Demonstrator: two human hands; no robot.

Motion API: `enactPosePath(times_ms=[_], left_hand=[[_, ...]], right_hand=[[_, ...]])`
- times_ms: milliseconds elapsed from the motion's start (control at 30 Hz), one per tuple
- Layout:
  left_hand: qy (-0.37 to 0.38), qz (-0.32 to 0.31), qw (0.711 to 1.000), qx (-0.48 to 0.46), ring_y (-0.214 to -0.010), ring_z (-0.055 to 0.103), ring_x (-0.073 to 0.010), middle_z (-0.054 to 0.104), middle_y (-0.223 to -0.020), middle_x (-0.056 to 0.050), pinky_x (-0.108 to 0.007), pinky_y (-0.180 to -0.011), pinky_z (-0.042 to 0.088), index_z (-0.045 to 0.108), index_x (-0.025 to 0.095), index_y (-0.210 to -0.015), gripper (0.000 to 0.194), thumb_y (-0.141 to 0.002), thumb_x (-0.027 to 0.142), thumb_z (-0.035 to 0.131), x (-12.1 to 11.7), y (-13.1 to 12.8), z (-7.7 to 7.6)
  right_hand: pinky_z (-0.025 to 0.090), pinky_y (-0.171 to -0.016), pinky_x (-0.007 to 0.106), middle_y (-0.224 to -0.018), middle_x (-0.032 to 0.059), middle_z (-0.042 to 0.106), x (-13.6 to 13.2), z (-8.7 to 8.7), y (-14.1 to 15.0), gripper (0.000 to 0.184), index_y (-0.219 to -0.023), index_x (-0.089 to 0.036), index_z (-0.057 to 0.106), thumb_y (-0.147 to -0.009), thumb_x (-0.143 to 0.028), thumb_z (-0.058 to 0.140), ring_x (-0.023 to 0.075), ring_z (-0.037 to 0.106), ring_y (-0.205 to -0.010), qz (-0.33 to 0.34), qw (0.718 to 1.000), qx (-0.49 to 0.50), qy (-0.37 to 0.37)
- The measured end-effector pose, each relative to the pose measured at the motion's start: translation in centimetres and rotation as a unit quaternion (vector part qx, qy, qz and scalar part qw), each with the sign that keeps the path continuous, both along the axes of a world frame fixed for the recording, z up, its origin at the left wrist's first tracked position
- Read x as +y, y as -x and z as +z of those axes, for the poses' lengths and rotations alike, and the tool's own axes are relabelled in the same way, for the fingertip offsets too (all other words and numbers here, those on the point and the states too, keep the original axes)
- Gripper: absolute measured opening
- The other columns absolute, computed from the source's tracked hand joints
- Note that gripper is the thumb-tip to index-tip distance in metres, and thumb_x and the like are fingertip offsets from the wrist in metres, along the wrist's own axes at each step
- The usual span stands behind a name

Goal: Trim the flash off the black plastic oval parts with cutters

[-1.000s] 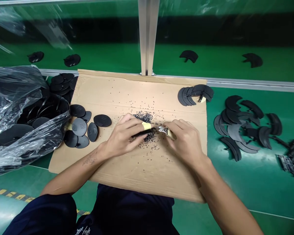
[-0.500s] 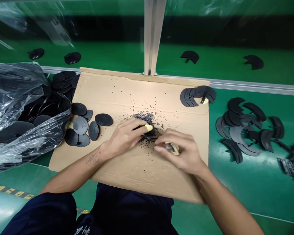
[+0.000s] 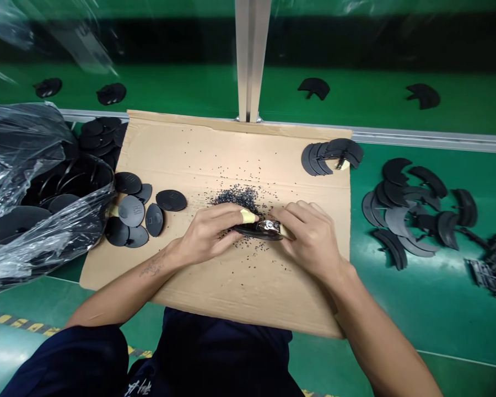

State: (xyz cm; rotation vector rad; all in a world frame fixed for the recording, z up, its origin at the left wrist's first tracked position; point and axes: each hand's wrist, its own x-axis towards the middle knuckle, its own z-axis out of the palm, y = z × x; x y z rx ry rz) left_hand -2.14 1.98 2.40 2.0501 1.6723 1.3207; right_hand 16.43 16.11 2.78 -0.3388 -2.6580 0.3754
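My left hand (image 3: pixel 209 234) grips a thin black plastic piece (image 3: pixel 252 232) at its edge, with a yellow wrap on one finger. My right hand (image 3: pixel 308 237) holds small metal clippers (image 3: pixel 268 225) against that piece, and its fingers hide most of the tool. Both hands are above a brown cardboard sheet (image 3: pixel 182 160). A pile of tiny black plastic trimmings (image 3: pixel 237 197) lies just beyond my hands, and more bits are scattered around it. Several black oval discs (image 3: pixel 131 210) lie to the left of my left hand.
A clear plastic bag (image 3: pixel 25 165) full of black discs sits at the left. Black arc-shaped pieces (image 3: pixel 326 157) lie at the cardboard's far right corner, and more (image 3: pixel 409 215) lie on the green bench (image 3: pixel 430 320). A metal upright (image 3: pixel 250 55) stands beyond the cardboard.
My right hand drew back toward me, then returned with the clippers to the black piece. My left hand kept hold of the piece. The view shifted slightly.
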Motion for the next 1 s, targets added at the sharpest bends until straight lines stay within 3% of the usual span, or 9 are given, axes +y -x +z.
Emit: enactPosePath(times_ms=[433, 667, 800, 1000], left_hand=[[-0.022, -0.014, 0.999, 0.029, -0.091, 0.070, -0.0163, 0.073, -0.100, -0.010, -0.031, -0.077, 0.062, 0.066, 0.015, -0.113, 0.020, -0.095, 0.014, 0.057, -0.2, 0.0, -0.1], [-0.015, -0.003, 0.999, 0.030, -0.082, 0.068, -0.0146, 0.071, -0.091, -0.006, -0.028, -0.071, 0.059, 0.065, 0.015, -0.111, 0.018, -0.094, 0.018, 0.062, 0.0, -0.2, 0.9], [-0.011, -0.016, 0.998, 0.054, -0.077, 0.063, -0.0139, 0.067, -0.087, -0.003, -0.026, -0.064, 0.055, 0.065, 0.018, -0.110, 0.018, -0.092, 0.019, 0.061, 0.0, 0.0, 1.0], [0.025, -0.004, 0.998, 0.064, -0.082, 0.062, -0.0164, 0.067, -0.092, -0.006, -0.030, -0.071, 0.054, 0.063, 0.017, -0.107, 0.015, -0.093, 0.019, 0.057, -0.1, 0.1, 0.6]], right_hand=[[0.036, -0.059, 0.032, -0.064, 0.0007, 0.064, -0.7, 0.3, -0.1, 0.028, -0.083, -0.018, 0.069, -0.091, -0.004, 0.046, 0.0139, 0.051, -0.061, -0.030, 0.996, -0.012, -0.083], [0.041, -0.062, 0.028, -0.073, 0.0014, 0.069, -0.7, -0.5, -0.2, 0.025, -0.091, -0.018, 0.070, -0.088, -0.009, 0.047, 0.0136, 0.058, -0.064, -0.015, 0.999, 0.015, 0.044], [0.036, -0.062, 0.031, -0.069, 0.0023, 0.066, -0.4, -0.2, 0.0, 0.028, -0.092, -0.019, 0.070, -0.087, -0.006, 0.046, 0.0158, 0.054, -0.066, -0.037, 0.999, -0.003, -0.004], [0.032, -0.065, 0.033, -0.076, 0.0048, 0.068, -0.4, 0.1, 0.2, 0.024, -0.097, -0.017, 0.068, -0.085, -0.006, 0.051, 0.0193, 0.053, -0.074, -0.049, 0.996, -0.055, -0.042]])
